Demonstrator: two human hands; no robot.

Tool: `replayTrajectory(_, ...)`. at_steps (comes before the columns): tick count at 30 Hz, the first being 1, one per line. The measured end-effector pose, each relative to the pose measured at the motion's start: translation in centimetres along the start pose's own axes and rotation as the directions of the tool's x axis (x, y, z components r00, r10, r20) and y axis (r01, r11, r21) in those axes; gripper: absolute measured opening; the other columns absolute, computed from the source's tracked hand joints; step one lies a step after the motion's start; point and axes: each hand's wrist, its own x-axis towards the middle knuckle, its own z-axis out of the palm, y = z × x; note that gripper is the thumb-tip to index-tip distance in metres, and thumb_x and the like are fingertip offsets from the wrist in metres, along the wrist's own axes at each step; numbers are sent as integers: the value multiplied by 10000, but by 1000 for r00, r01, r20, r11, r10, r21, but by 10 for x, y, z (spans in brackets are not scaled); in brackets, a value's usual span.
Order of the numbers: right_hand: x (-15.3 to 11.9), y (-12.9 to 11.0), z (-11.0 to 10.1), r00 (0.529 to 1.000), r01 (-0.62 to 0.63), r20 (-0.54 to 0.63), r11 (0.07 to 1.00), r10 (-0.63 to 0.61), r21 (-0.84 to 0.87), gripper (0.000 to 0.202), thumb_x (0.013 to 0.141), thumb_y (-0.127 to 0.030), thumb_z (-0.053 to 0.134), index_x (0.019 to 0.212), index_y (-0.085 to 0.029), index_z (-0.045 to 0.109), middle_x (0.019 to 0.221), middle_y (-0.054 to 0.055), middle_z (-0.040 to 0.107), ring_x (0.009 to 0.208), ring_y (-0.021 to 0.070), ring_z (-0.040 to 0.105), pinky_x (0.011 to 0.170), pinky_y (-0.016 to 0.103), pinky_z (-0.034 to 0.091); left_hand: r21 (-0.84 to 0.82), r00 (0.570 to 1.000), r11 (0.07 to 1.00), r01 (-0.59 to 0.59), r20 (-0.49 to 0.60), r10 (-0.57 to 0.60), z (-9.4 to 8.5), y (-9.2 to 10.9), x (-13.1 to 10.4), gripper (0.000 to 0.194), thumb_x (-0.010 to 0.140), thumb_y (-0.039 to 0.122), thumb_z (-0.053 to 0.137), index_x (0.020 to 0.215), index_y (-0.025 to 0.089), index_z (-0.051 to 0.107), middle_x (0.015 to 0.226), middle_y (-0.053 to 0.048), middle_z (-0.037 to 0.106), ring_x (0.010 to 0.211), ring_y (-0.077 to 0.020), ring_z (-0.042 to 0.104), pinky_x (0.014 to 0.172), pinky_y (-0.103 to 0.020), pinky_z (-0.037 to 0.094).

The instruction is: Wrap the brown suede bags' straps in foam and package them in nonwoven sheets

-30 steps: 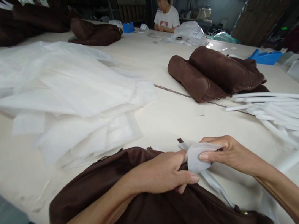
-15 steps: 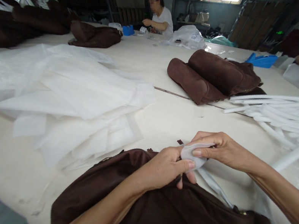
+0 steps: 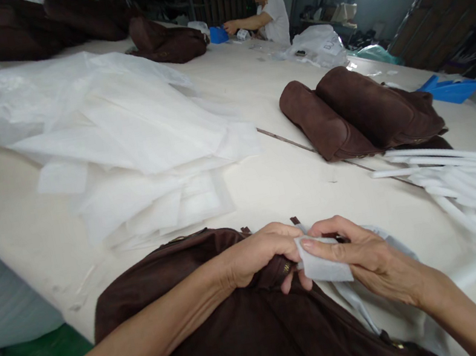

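Observation:
A dark brown bag (image 3: 230, 345) lies in front of me, with a gold-toothed zipper near its upper edge. My left hand (image 3: 265, 253) is closed at that edge, its fingertips curling out below the zipper. In my right hand (image 3: 362, 254) a small white sheet of soft padding (image 3: 324, 261) is pinched, thumb on top, right beside the left fingers. The padding sits against the zipper end; what lies beneath it is hidden. A pale wrapped strap (image 3: 355, 304) runs down along the bag's right side.
Thin white sheets (image 3: 133, 135) are heaped on the table at left. White foam tubes (image 3: 466, 193) lie at right, below brown bags (image 3: 355, 108). More brown bags (image 3: 170, 42) stand farther back. A co-worker (image 3: 276, 15) sits at the far side near a blue box (image 3: 219, 34).
The white padding has turned from folded to flatter, hanging down under my right thumb. My left thumb has left its front face. The view has shifted slightly left.

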Motion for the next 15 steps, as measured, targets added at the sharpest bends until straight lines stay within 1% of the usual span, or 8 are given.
replayTrajectory(1, 1, -1, -1, 1000, 20, -3, 999, -21, -28, 543, 992, -144, 390, 1450, -431, 441, 1320, 63, 538, 1112, 177, 585, 940, 310, 510, -41, 1000, 999, -7, 4, 7, -1, 0, 0, 191, 695, 283, 586, 765, 115, 644, 626, -72, 669, 431, -125, 534, 427, -209, 388)
replayTrajectory(3, 3, -3, -3, 998, 54, -16, 996, -56, -72, 571, 984, -122, 389, 1462, -432, 422, 1312, 63, 550, 1124, 182, 584, 947, 319, 511, -55, 1000, 998, -18, 22, 19, -3, 0, 0, 277, 763, 368, 598, 817, 104, 661, 639, -87, 674, 446, -129, 538, 429, -213, 392)
replayTrajectory(5, 4, -5, -3, 997, 64, -35, 993, -68, -104, 591, 973, -102, 398, 1464, -431, 419, 1310, 61, 560, 1119, 185, 587, 942, 324, 518, 27, 999, 999, -26, 41, 25, -3, 0, 0, 357, 830, 454, 637, 894, 104, 671, 665, -81, 675, 478, -122, 537, 444, -206, 410)
replayTrajectory(7, 4, -6, -1, 996, 54, -66, 991, -63, -119, 613, 960, -85, 398, 1475, -419, 406, 1315, 64, 566, 1121, 186, 590, 942, 328, 524, 114, 998, 992, -50, 51, 45, -3, 0, 0, 384, 841, 479, 679, 939, 108, 665, 690, -73, 679, 491, -112, 531, 453, -198, 419)
replayTrajectory(9, 1, -9, 2, 995, 28, -86, 991, -40, -133, 647, 944, -76, 405, 1510, -386, 352, 1347, 70, 556, 1182, 196, 568, 1006, 363, 501, 156, 996, 985, -80, 52, 72, -2, -1, 1, 394, 835, 474, 700, 981, 111, 651, 712, -72, 690, 480, -104, 525, 449, -193, 417)
replayTrajectory(11, -7, -15, 6, 993, -9, -116, 985, -12, -174, 681, 938, -108, 452, 1548, -351, 269, 1429, 74, 511, 1305, 227, 492, 1123, 448, 404, 181, 995, 978, -101, 27, 98, -2, -3, 2, 400, 836, 475, 698, 989, 111, 635, 720, -72, 698, 461, -96, 521, 443, -189, 413)
replayTrajectory(13, -21, -23, 12, 977, -89, -210, 973, 44, -213, 708, 942, -162, 500, 1567, -328, 211, 1524, 74, 425, 1409, 258, 386, 1191, 515, 291, 212, 993, 971, -113, -21, 120, -2, -4, 4, 394, 826, 482, 699, 939, 114, 619, 705, -68, 694, 454, -95, 525, 443, -187, 412)
replayTrajectory(15, -44, -33, 20, 921, -203, -369, 962, 125, -181, 676, 954, -209, 513, 1561, -323, 241, 1555, 72, 386, 1431, 265, 363, 1190, 511, 301, 258, 988, 960, -110, -77, 133, -2, -4, 6, 403, 803, 503, 704, 877, 120, 598, 688, -67, 689, 446, -97, 524, 439, -187, 398)
